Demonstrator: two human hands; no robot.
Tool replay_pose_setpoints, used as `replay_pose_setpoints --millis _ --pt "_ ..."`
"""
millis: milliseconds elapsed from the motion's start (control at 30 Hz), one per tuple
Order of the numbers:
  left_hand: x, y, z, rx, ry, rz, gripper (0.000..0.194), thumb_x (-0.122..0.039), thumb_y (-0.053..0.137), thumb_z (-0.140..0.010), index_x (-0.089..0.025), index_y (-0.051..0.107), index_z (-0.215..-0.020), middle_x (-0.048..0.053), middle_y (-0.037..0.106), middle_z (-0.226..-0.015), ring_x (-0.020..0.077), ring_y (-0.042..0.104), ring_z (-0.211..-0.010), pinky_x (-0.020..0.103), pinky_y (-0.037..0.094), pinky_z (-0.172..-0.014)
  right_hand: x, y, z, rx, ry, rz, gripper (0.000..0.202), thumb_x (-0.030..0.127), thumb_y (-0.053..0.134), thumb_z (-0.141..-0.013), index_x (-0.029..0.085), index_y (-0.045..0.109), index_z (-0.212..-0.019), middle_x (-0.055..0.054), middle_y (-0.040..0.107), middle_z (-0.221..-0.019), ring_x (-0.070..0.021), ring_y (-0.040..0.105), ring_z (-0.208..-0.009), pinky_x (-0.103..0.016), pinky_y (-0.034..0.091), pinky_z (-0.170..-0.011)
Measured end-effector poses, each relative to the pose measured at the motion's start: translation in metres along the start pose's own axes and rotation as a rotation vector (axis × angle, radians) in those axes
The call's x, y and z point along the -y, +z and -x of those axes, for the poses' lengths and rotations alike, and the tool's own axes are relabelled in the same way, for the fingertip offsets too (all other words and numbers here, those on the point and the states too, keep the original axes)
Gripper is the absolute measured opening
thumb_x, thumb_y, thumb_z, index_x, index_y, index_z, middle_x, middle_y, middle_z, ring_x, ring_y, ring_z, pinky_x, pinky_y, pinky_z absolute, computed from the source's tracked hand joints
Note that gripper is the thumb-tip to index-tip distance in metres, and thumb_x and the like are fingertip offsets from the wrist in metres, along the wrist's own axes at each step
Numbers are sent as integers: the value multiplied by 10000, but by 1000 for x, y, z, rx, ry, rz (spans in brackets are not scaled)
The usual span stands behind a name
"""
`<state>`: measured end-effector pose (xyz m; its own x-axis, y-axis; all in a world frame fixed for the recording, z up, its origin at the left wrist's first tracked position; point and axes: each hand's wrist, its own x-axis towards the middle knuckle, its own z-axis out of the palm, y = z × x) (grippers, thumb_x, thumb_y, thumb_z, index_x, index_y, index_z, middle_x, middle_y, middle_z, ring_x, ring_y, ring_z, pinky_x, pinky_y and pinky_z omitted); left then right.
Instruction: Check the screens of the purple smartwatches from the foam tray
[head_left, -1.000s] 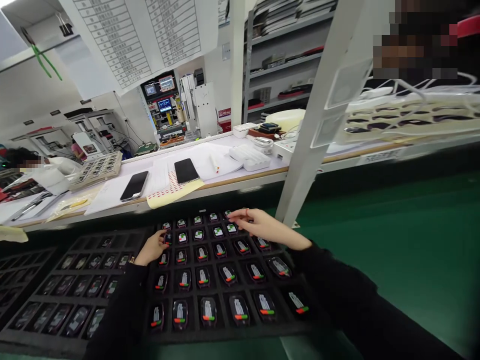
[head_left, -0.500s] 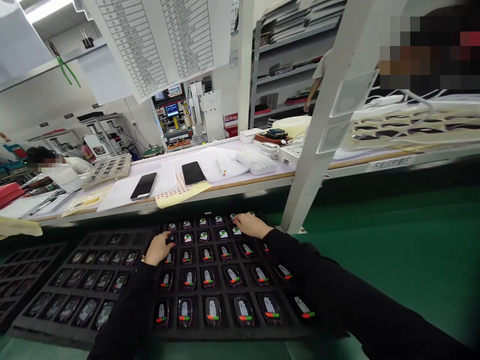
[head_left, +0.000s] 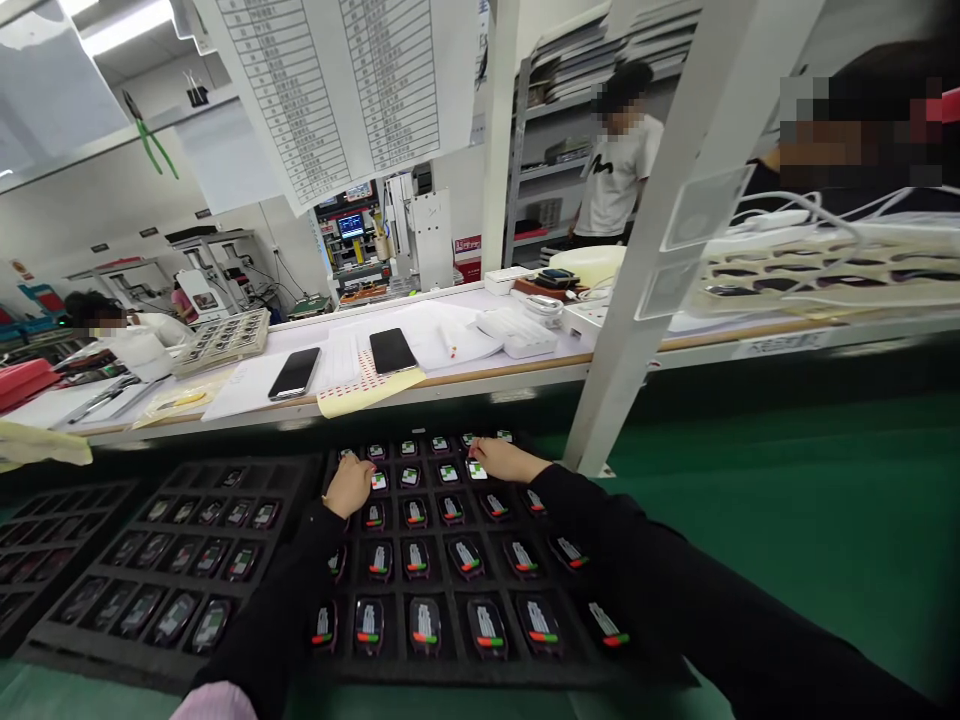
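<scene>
A black foam tray in front of me holds rows of smartwatches, each in its own pocket. My left hand is over the tray's left side, fingers bent loosely, its fingertips at a lit watch in the second row from the back. It grips nothing that I can see. My right hand reaches to the back right, fingertips at the upper edge of another lit watch; it does not lift the watch. Nearer watches show white text with a red and green bar.
Left of it lies a second black tray of dark-screened watches, partly filled. A shelf behind carries two phones, papers and a white power strip. A slanted white post stands at the right. Co-workers are beyond.
My left hand has moved right, from the leftmost column to the neighbouring watch. My right hand has barely shifted. A person in a white T-shirt has come into view by the rear shelves.
</scene>
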<state>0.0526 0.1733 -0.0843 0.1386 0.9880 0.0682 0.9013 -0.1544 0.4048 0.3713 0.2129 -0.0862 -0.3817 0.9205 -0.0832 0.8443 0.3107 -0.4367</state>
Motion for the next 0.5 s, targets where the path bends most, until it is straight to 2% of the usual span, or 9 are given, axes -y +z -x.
replay_pose_setpoints --millis 333,500 --pt "2 0 7 57 -57 299 322 -365 617 -971 -160 620 -1219 101 644 -1216 229 657 -1033 439 576 -890 -12 -2 -3 61 -5 -202 215 312 667 -1047 161 652 -1199 -87 638 -1202 -261 661 -996 -435 588 -859" --pt "3 3 2 61 -127 464 330 -358 623 -967 -162 614 -1232 106 634 -1241 239 648 -1065 453 570 -908 -13 -2 2 27 48 -284 224 314 669 -1046 159 648 -1206 -89 636 -1204 -264 660 -1001 -441 586 -863"
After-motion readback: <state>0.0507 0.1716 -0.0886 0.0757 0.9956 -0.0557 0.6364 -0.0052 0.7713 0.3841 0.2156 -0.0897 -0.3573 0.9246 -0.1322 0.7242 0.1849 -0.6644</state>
